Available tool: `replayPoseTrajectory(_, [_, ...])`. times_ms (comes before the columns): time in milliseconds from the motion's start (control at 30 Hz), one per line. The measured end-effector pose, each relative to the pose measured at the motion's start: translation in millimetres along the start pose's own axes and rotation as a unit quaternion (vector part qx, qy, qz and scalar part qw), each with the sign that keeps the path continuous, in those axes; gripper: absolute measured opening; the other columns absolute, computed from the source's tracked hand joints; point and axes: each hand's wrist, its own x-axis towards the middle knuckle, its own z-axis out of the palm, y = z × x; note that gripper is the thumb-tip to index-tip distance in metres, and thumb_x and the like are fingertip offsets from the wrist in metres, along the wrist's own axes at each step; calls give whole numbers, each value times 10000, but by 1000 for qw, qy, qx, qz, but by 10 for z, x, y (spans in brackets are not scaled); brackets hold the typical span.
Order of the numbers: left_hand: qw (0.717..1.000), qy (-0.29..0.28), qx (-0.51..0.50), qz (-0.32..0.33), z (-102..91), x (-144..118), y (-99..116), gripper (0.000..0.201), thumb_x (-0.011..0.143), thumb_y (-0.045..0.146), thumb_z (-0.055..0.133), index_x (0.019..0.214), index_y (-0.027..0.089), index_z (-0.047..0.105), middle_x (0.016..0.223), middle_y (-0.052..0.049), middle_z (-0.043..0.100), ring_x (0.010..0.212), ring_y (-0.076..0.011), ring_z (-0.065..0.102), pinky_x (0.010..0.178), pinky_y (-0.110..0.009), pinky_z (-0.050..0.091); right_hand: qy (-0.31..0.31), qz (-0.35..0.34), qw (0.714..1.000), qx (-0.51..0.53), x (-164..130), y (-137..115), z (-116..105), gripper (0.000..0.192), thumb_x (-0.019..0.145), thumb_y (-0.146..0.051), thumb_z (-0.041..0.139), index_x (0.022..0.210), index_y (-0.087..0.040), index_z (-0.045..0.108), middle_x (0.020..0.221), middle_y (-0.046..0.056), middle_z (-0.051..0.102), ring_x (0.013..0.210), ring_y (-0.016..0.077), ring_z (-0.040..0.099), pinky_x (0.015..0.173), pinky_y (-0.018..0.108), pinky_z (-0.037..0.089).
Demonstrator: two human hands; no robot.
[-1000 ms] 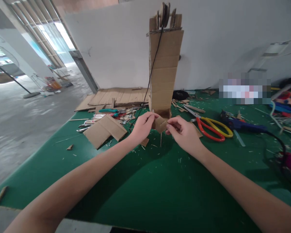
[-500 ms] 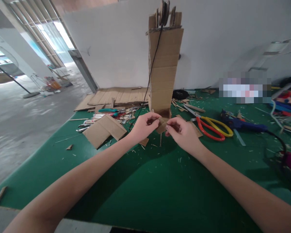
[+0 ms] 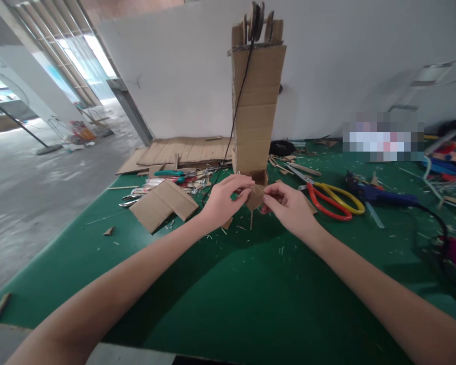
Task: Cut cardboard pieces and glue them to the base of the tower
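Observation:
Between my hands, above the green table, is a small piece of cardboard (image 3: 255, 197). My left hand (image 3: 228, 199) pinches its left edge between thumb and fingers. On the other side, my right hand (image 3: 283, 201) grips the right edge with its fingertips. Just behind them rises a tall cardboard tower (image 3: 255, 109) with round discs (image 3: 257, 21) at its top and a black cord (image 3: 238, 104) running down from them. A bent cardboard sheet (image 3: 163, 204) lies left of my left hand.
Scissors with red and yellow handles (image 3: 332, 202) lie right of my right hand, with a blue glue gun (image 3: 383, 195) beyond. Teal-handled pliers (image 3: 169, 174) rest among tools at the left. Flat cardboard (image 3: 186, 150) lies by the wall. Scraps litter the green table (image 3: 228, 294).
The small cardboard piece has turned in my fingers and shows a more rounded face. Both hands have stayed almost in place.

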Motion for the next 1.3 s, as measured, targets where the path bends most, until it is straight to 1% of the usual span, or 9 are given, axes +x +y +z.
replayPoseTrajectory(200, [992,-31,87,88,-27,-11,-86,151,896,180,475,926,186,623,1052,-58,654,980,-142,620,853,-297,525,-14,30,998,44,6,-26,1,155,743,-303,636,800,-182,559,624,-27,576,519,130,614,545,298,547])
replayPoseTrajectory(433, [969,-166,179,-27,-44,-37,24,209,946,252,310,970,180,505,1146,-97,506,774,-138,599,661,-288,497,-41,74,996,29,30,10,2,101,727,-236,618,777,-180,550,666,-20,570,520,115,607,539,290,564])
replayPoseTrajectory(567, [992,-109,50,-36,-67,45,85,160,942,221,316,863,190,452,1118,-100,486,1086,-183,499,921,-346,426,-38,76,996,1,33,28,4,71,733,-192,588,786,-181,541,673,-11,584,513,116,616,529,279,560])
replayPoseTrajectory(667, [987,-62,-93,-114,-82,118,117,159,944,248,336,835,188,434,1127,-98,518,1096,-173,489,948,-358,407,-33,69,997,-14,31,32,12,82,729,-178,582,799,-185,539,682,-9,594,509,117,621,519,271,551])
replayPoseTrajectory(800, [907,-17,-358,-222,-122,186,178,128,936,258,365,833,198,411,851,-26,582,859,-125,583,833,-323,475,-27,59,998,-23,27,46,15,81,745,-222,586,801,-191,536,686,-17,590,514,114,617,525,273,550])
replayPoseTrajectory(900, [854,-19,-440,-279,-186,218,211,120,909,250,418,797,208,412,568,58,375,492,-69,441,545,-236,440,-11,48,998,-40,30,67,7,107,752,-256,592,805,-188,529,679,-24,573,523,114,618,530,270,549])
replayPoseTrajectory(1000, [879,-76,-354,-310,-232,229,165,114,882,262,453,780,211,448,514,78,260,388,-53,238,398,-213,254,15,28,999,-40,42,94,-1,139,758,-289,591,815,-188,514,709,-18,563,539,117,616,547,288,563])
replayPoseTrajectory(1167, [967,-115,-57,-222,-185,172,-66,277,907,306,381,694,188,513,557,31,424,497,-91,389,484,-242,301,28,-5,1000,-8,51,97,-5,124,781,-292,573,818,-201,498,770,1,545,676,151,635,637,344,589])
replayPoseTrajectory(1300, [958,-135,-19,-254,-138,125,-167,491,912,493,325,549,187,448,494,5,454,470,-111,442,461,-252,327,10,-115,986,-121,3,26,-9,34,816,-236,540,832,-210,526,883,52,569,828,192,611,692,362,559])
